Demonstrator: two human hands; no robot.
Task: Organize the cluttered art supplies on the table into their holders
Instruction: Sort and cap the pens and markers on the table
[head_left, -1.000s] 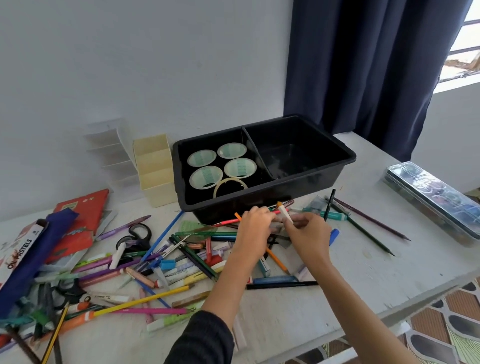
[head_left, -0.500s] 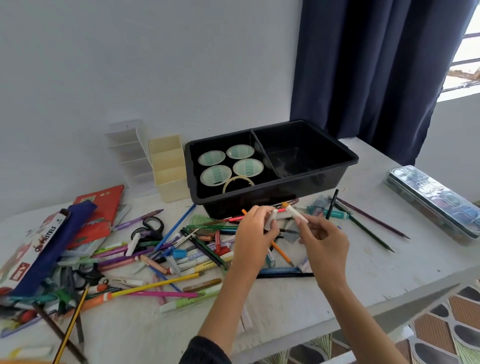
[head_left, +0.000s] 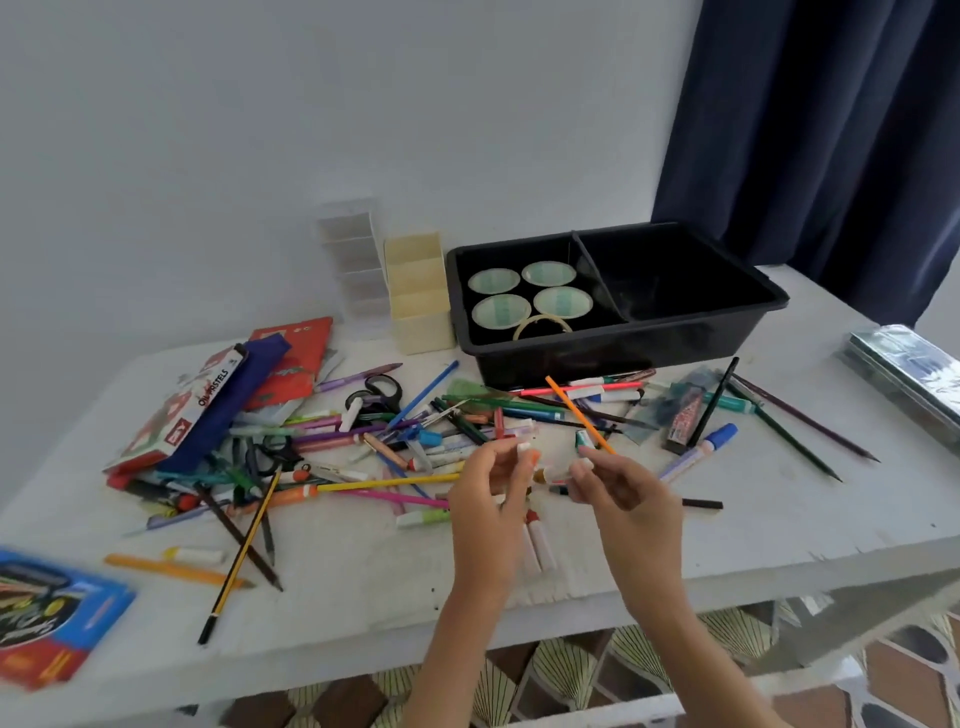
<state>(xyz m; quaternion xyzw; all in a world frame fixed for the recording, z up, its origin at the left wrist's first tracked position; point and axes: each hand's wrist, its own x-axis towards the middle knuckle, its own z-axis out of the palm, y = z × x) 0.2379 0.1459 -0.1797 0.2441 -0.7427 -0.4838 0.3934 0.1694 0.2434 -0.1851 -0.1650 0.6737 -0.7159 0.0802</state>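
My left hand (head_left: 491, 486) and my right hand (head_left: 621, 486) are raised close together above the front of the white table (head_left: 779, 525). The left hand pinches a small white and orange cap (head_left: 529, 453) at its fingertips. In my right hand is a short white marker (head_left: 557, 474), its tip pointing at the left hand. Cap and marker are a little apart. A heap of pens, pencils and markers (head_left: 415, 431) lies beyond and left of my hands. The cream holder (head_left: 418, 291) and the clear holder (head_left: 353, 260) stand at the wall.
A black two-compartment tray (head_left: 618, 340) stands at the back, with tape rolls (head_left: 530, 296) in its left half. Scissors (head_left: 382, 392), an oil pastels box (head_left: 200, 410), a blue pouch (head_left: 239, 395) and a red booklet (head_left: 298, 353) lie left. A metal tin (head_left: 904, 371) sits far right, a blue box (head_left: 49, 623) near left.
Both hands lifted off the pile and drew back toward me with the marker. The cap and the marker have come apart. The view swung left.
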